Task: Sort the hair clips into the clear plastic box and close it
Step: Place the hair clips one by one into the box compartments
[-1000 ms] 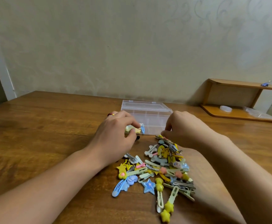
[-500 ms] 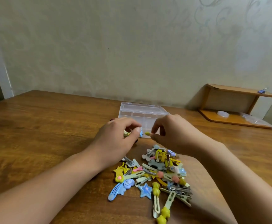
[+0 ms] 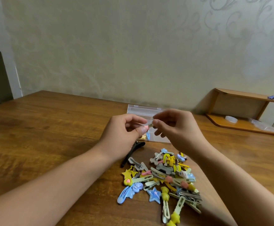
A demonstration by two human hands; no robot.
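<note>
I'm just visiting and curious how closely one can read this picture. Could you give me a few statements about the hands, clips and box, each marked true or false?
1. Both hands, left hand and right hand, hold one small clip between them. True.
2. The pile of clips lies inside the clear box. False: it lies on the table, nearer the person.
3. A black clip lies left of the pile. True.
4. The clear box holds no clips. False: a few show inside.
</note>
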